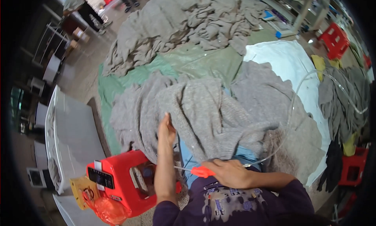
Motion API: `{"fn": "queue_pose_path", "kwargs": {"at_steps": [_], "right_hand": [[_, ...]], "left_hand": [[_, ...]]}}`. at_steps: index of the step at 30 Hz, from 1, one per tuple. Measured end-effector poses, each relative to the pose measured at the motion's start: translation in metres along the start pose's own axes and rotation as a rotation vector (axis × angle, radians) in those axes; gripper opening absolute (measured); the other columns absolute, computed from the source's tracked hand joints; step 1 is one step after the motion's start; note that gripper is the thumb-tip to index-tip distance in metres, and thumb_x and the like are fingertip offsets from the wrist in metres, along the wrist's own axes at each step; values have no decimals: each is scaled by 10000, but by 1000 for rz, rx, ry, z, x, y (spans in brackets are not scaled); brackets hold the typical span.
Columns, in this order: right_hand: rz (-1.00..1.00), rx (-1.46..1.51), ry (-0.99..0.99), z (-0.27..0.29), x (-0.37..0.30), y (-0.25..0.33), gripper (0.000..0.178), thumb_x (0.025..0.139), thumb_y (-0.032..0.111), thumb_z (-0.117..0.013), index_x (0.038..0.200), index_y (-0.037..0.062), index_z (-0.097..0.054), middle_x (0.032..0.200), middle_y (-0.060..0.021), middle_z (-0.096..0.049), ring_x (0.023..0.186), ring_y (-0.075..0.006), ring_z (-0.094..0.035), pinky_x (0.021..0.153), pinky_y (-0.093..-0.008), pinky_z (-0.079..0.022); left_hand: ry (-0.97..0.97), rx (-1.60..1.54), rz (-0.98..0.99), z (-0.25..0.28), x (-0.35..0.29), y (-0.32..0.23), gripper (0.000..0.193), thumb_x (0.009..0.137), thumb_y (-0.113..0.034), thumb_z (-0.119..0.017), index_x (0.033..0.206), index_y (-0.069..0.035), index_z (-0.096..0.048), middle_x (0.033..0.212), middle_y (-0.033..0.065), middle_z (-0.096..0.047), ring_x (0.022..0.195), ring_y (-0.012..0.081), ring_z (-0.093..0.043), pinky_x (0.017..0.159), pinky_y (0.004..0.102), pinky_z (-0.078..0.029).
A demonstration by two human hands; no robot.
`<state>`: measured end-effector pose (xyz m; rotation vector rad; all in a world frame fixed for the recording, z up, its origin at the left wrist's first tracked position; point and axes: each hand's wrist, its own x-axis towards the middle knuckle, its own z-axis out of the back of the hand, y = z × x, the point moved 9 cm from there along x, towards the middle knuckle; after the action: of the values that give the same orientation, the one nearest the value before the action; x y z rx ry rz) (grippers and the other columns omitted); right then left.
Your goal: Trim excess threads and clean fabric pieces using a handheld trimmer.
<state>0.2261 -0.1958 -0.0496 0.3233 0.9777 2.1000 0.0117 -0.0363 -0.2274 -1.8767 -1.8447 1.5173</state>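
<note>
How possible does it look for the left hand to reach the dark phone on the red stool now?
Probably yes: the phone sits uncovered on the red stool, beside the left forearm, and the way above looks free. The left hand, at the grey cloth, would likely need to draw back.

Premises appear to be a garment workshop: heaped grey knitwear (164, 24) on green floor sheeting (203, 58), a clear hose (292, 99), a red stool (333, 37) and a work table (304, 15) noted.
</note>
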Motion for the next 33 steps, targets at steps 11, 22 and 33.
{"fn": "queue_pose_path", "kwargs": {"at_steps": [11, 22, 33], "right_hand": [[-58, -79, -545, 101, 1, -7, 334, 821, 125, -673, 1130, 65, -561, 792, -129, -596, 672, -330, -624, 599, -366, -503], [-159, -203, -299, 75, 7, -20, 167, 858, 181, -629, 943, 78, -528, 708, -109, -578, 596, -330, -587, 495, -414, -420], [-130, -152, -281, 66, 9, -19, 195, 853, 211, -646, 954, 82, -539, 760, -106, -608, 623, -328, -605, 503, -410, -434]], "left_hand": [[89, 245, -69, -3, -77, 16, 276, 828, -51, -702, 1041, -92, -531, 741, -55, -556, 622, 45, -510, 543, 202, -435], [-211, 108, -220, 37, -51, 16, 157, 922, -175, -613, 1001, -45, -574, 827, -15, -580, 652, 66, -511, 573, 202, -401], [253, 73, -85, 6, -96, 26, 341, 839, 94, -553, 1142, -54, -506, 924, -31, -585, 761, 43, -541, 656, 179, -422]]}}
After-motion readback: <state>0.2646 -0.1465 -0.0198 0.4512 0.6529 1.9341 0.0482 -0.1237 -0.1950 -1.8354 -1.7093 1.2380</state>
